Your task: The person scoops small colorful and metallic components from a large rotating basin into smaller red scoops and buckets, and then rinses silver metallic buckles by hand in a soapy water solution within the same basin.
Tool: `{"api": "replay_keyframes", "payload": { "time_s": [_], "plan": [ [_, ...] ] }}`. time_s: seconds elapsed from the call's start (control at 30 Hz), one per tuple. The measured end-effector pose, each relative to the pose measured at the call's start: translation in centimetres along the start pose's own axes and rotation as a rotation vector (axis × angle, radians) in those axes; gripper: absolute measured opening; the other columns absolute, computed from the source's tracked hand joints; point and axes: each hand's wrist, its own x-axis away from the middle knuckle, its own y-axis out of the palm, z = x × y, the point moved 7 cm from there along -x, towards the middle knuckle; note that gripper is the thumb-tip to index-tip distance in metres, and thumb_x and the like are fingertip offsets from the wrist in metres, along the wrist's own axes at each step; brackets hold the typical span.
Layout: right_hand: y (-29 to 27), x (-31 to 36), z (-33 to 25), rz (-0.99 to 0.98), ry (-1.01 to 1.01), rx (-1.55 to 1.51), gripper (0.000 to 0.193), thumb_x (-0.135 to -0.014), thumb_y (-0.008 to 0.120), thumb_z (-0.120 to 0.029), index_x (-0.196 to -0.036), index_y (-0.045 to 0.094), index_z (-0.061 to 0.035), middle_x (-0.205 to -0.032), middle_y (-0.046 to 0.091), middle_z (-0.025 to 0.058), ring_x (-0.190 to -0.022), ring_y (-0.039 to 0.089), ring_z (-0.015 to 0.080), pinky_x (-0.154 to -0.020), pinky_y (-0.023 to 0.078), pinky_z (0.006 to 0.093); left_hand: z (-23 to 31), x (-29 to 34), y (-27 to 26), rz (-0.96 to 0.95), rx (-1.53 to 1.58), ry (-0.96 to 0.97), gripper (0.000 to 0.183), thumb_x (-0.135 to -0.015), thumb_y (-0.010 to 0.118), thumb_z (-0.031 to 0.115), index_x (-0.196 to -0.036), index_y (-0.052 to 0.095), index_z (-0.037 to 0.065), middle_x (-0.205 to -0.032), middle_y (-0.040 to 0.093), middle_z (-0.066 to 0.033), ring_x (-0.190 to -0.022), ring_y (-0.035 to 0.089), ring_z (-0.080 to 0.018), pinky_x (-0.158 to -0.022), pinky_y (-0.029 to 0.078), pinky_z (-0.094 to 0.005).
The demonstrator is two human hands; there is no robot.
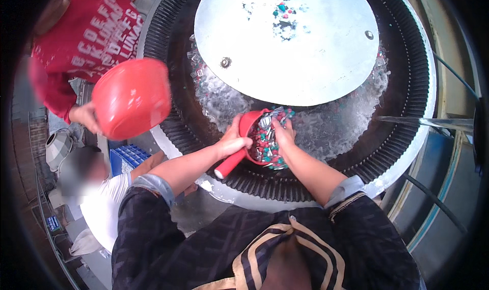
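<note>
My left hand (pixel 235 139) grips a red dipper (pixel 248 121) by its side, close to where the handle (pixel 232 163) joins the bowl. The dipper is tipped toward the right. Many small red, green and silvery pieces (pixel 263 143) fill its mouth and lie around it. At the right side of the mouth, my right hand (pixel 283 133) has its fingers curled in among the pieces. Those fingertips are partly hidden, so what they hold is unclear. Both hands are over the near part of a large round machine bowl (pixel 318 142) with wet, foamy contents.
A white round plate (pixel 290 45) covers the bowl's middle. Black ribbing (pixel 351 162) lines its rim. At left, a person in a red top holds a large red basin (pixel 133 99) beside the rim. Another person in white (pixel 99 211) is lower left, near a blue crate (pixel 127 157).
</note>
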Motion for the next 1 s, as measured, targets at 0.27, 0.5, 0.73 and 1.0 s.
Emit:
{"api": "replay_keyframes", "payload": {
  "time_s": [0.27,0.5,0.73,1.0],
  "plan": [
    [-3.6,11.0,-6.9,-0.160,-0.189,0.198,0.089,-0.075,0.068,-0.041,-0.146,0.019,-0.0161,-0.145,0.020,0.0209,-0.129,0.029,0.0346,-0.106,0.028,0.0418,3.5,4.6,3.1,-0.258,0.453,-0.021,0.095,-0.060,0.056,0.010,-0.143,0.011,0.008,-0.108,0.052,-0.0192,-0.077,0.061,-0.0226,-0.070,0.051,-0.0314],
    [-9.7,24.0,-15.6,-0.603,-0.251,0.023,0.079,-0.078,0.060,-0.043,-0.145,0.026,-0.0173,-0.152,0.011,0.0144,-0.139,0.005,0.0350,-0.103,0.001,0.0643,8.5,12.2,1.4,-0.164,0.720,0.255,0.087,-0.061,0.051,0.007,-0.143,0.020,0.009,-0.127,0.042,-0.0089,-0.101,0.049,-0.0138,-0.081,0.043,-0.0236],
    [-15.9,27.3,-19.3,-0.354,-0.863,-0.068,0.044,-0.092,0.049,-0.023,-0.127,0.046,0.0016,-0.129,0.048,0.0155,-0.113,0.052,0.0242,-0.091,0.042,0.0341,8.5,18.6,3.7,0.095,1.138,0.344,0.069,-0.065,0.051,0.005,-0.131,0.036,-0.003,-0.118,0.054,-0.0160,-0.108,0.054,-0.0243,-0.096,0.041,-0.0351],
    [-20.1,23.2,-16.4,-0.352,-0.764,-0.012,0.045,-0.092,0.051,-0.030,-0.128,0.046,-0.0023,-0.124,0.052,0.0132,-0.106,0.055,0.0210,-0.088,0.042,0.0318,1.3,24.5,7.5,0.454,1.538,0.397,0.040,-0.068,0.051,0.004,-0.105,0.055,-0.008,-0.101,0.062,-0.0172,-0.097,0.058,-0.0255,-0.092,0.043,-0.0371]
  ]
}}
